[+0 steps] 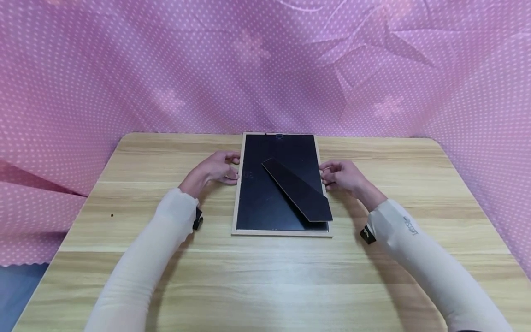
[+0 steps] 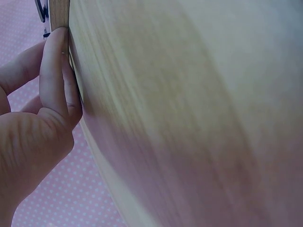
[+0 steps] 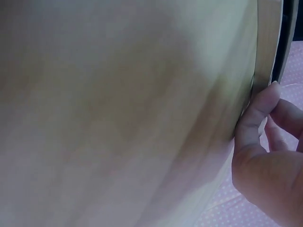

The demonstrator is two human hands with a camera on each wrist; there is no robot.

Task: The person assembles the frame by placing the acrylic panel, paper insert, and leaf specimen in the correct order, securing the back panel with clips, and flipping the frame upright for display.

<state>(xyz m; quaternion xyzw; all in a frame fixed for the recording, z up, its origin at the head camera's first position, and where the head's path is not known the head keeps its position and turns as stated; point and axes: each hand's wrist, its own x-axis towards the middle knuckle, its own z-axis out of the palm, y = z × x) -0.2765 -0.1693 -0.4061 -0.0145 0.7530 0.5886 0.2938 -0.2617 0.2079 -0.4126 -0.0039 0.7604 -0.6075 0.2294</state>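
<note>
A picture frame (image 1: 269, 212) with a pale wooden border lies face down on the table, its black backing up. The black easel leg (image 1: 298, 191) slants across the backing, its wide end raised near the lower right corner. At the left edge my left hand (image 1: 220, 167) holds the border with bent fingers. In the left wrist view the thumb (image 2: 53, 78) lies against the frame's wooden side (image 2: 59, 14). My right hand (image 1: 344, 176) holds the opposite edge, thumb and fingers curved. Its thumb (image 3: 258, 113) meets the frame's side (image 3: 267, 42) in the right wrist view.
The light wood-grain table (image 1: 265, 281) has rounded far corners. Behind it and along both sides hangs a pink polka-dot cloth (image 1: 207, 69). A small dark spot (image 1: 112, 215) marks the tabletop at the left.
</note>
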